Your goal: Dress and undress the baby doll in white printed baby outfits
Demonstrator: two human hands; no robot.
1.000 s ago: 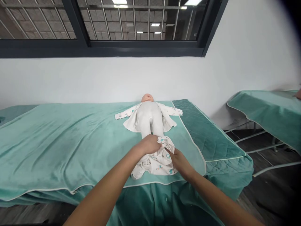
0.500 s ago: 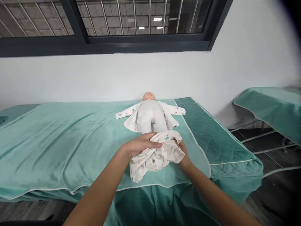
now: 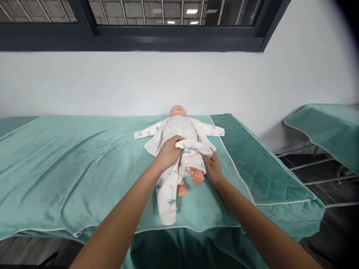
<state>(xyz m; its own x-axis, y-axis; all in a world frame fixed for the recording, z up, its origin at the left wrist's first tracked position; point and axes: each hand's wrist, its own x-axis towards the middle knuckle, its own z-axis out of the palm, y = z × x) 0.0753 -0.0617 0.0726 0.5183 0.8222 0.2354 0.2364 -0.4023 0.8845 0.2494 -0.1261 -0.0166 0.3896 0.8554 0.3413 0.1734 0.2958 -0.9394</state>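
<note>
A baby doll (image 3: 179, 126) lies on its back, head toward the wall, in an open white patterned jacket (image 3: 151, 130) with both sleeves spread. My left hand (image 3: 169, 152) grips the waist of small white patterned baby pants (image 3: 169, 198) at the doll's left-of-view side. On the other side, my right hand (image 3: 213, 166) is closed on the pants by the leg on the right. One doll foot (image 3: 197, 176) sticks out of that pant leg. The other foot (image 3: 182, 188) lies beside the second pant leg, which hangs loose and flat toward me.
Green velvety covers (image 3: 70, 168) lie over the bed, with a quilted darker part (image 3: 260, 179) on the right. A white wall (image 3: 126, 82) and a dark window frame (image 3: 174, 41) are behind. Another green-covered bed (image 3: 328, 127) with metal rails stands at the right.
The bunched pants have moved onto the doll's legs, and one foot now pokes through a pant leg. The other leg of the pants has fallen open. My view has shifted slightly.
</note>
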